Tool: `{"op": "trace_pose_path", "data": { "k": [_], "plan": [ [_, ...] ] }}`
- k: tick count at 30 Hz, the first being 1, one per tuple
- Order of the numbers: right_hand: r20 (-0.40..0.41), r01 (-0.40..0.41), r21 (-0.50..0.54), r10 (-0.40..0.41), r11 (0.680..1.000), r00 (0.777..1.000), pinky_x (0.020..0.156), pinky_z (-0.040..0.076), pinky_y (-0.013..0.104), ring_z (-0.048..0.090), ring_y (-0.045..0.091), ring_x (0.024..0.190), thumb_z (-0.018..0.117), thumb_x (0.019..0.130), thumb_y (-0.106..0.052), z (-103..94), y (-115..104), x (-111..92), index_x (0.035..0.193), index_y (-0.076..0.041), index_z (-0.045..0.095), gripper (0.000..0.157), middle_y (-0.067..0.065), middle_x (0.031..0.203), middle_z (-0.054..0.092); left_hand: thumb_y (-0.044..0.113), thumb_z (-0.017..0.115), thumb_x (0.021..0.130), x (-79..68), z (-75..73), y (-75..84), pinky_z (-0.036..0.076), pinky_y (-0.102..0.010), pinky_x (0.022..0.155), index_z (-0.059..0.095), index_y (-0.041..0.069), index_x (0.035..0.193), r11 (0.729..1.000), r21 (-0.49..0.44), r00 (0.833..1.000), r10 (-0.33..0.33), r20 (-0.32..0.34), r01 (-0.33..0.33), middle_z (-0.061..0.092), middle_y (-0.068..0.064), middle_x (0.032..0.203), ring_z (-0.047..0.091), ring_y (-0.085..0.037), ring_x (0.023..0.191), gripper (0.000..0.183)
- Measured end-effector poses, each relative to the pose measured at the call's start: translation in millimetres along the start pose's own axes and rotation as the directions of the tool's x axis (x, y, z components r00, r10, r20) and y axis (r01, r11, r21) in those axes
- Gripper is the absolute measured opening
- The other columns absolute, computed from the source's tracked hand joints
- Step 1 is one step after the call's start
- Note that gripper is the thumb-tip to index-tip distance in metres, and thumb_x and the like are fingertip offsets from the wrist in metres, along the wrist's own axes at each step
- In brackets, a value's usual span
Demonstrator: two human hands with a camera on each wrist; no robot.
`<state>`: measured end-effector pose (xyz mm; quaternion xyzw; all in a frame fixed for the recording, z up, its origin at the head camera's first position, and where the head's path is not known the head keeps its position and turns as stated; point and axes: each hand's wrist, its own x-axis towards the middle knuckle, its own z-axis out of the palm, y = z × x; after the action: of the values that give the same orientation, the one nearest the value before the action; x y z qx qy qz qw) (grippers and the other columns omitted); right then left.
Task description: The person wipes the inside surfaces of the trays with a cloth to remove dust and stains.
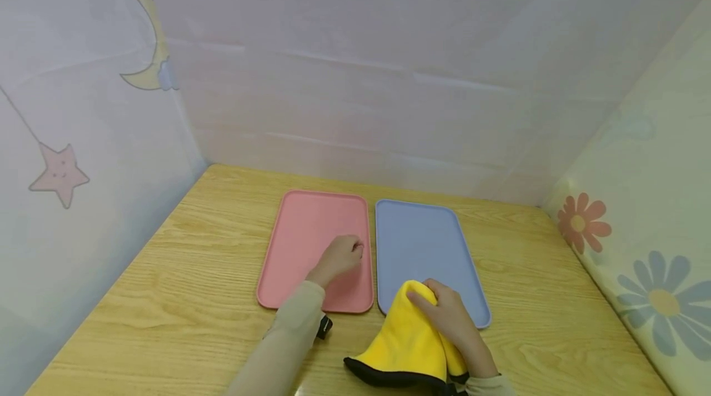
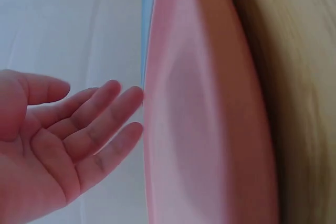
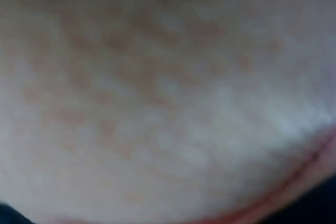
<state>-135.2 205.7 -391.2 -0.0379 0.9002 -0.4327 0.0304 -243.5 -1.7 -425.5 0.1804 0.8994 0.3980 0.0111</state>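
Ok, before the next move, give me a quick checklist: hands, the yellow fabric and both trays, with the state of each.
1. Right hand grips the yellow fabric: ok, thumb and fingers hold its upper end.
2. Left hand is free: ok, it holds nothing, over the pink tray.
3. Trays lie side by side without overlap: ok, the pink one left of the blue tray in the head view.
4. Blue tray fully visible from the head: not ok, fabric and right hand hide part of its near end.
5. Fabric lifted off the blue tray: cannot tell.
6. Right wrist view usable: not ok, a blurred close-up.
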Motion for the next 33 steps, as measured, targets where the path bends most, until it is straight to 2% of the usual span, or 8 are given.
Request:
{"op": "trace_pose_path", "data": {
  "k": [5,7,9,13,16,18,26,33],
  "plan": [
    [0.002,-0.002,-0.002,0.002,1.0,1.0,0.048,0.037,0.025,0.041,0.013,0.05,0.06,0.085,-0.026,0.2,0,0,0.081,-0.006,0.054,0.021,0.001,0.061,0.043,0.007,0.045,0.09,-11.0,-21.8,-16.6,0.045,-0.031,0.066,0.059,0.0,0.088,0.998,0.035,0.994,-0.056,0.095,0.053,0.058,-0.006,0.08,0.053,-0.017,0.073,0.015],
    [0.002,-0.002,0.0,0.002,1.0,1.0,0.049,0.037,0.025,0.041,0.013,0.051,0.06,0.085,-0.025,0.4,-1,0,0.081,-0.006,0.054,0.02,0.001,0.061,0.043,0.008,0.046,0.091,-16.6,-31.3,-21.4,0.047,-0.033,0.07,0.059,-0.003,0.1,0.996,0.028,0.99,-0.084,0.109,0.081,0.06,-0.01,0.089,0.056,-0.019,0.079,0.019],
    [0.002,-0.003,0.002,0.003,1.0,1.0,0.049,0.037,0.025,0.042,0.013,0.051,0.06,0.085,-0.025,0.7,-1,0,0.081,-0.006,0.054,0.02,0.001,0.061,0.043,0.009,0.046,0.091,-22.4,-40.4,-26.3,0.047,-0.032,0.068,0.058,-0.005,0.103,0.994,0.001,0.988,-0.112,0.105,0.112,0.06,-0.01,0.089,0.056,-0.018,0.076,0.021],
    [0.009,-0.003,0.012,0.003,1.0,1.0,0.049,0.037,0.025,0.042,0.014,0.052,0.06,0.085,-0.025,1.6,-1,0,0.082,-0.006,0.054,0.021,0.001,0.062,0.043,0.009,0.044,0.092,-36.0,-58.0,-42.7,0.048,-0.032,0.065,0.054,-0.008,0.109,0.978,-0.117,0.985,-0.17,0.032,0.172,0.06,-0.015,0.09,0.06,-0.023,0.074,0.026],
    [0.012,-0.005,0.012,0.005,1.0,1.0,0.049,0.038,0.025,0.042,0.014,0.052,0.06,0.085,-0.025,2.2,-1,0,0.082,-0.005,0.055,0.021,0.001,0.062,0.044,0.009,0.043,0.093,-48.7,-70.7,-56.2,0.049,-0.033,0.065,0.052,-0.01,0.11,0.951,-0.198,0.967,-0.251,-0.047,0.238,0.061,-0.018,0.089,0.061,-0.027,0.073,0.027],
    [0.01,-0.008,0.007,0.008,1.0,1.0,0.049,0.038,0.025,0.042,0.014,0.052,0.06,0.085,-0.025,2.3,0,0,0.082,-0.005,0.055,0.02,0.001,0.061,0.044,0.009,0.042,0.093,-56.3,-77.7,-63.7,0.049,-0.034,0.066,0.052,-0.01,0.109,0.94,-0.204,0.953,-0.293,-0.08,0.272,0.061,-0.018,0.089,0.061,-0.028,0.075,0.027],
    [0.013,-0.001,0.014,0.001,1.0,1.0,0.05,0.038,0.025,0.042,0.014,0.053,0.06,0.085,-0.025,3.6,0,0,0.082,-0.005,0.055,0.021,0.001,0.062,0.045,0.013,0.038,0.095,-70.2,-91.8,-77.4,0.049,-0.035,0.068,0.045,-0.013,0.118,0.9,-0.272,0.926,-0.371,-0.069,0.34,0.059,-0.023,0.098,0.061,-0.03,0.083,0.035],
    [0.007,-0.003,0.016,0.003,1.0,1.0,0.05,0.037,0.025,0.042,0.014,0.052,0.06,0.085,-0.025,4.0,-1,-1,0.083,-0.005,0.055,0.02,0.001,0.062,0.044,0.011,0.037,0.095,-75.9,-101.2,-79.7,0.049,-0.036,0.07,0.044,-0.014,0.118,0.89,-0.276,0.899,-0.412,-0.15,0.362,0.057,-0.025,0.1,0.059,-0.031,0.086,0.036]
  ]
}}
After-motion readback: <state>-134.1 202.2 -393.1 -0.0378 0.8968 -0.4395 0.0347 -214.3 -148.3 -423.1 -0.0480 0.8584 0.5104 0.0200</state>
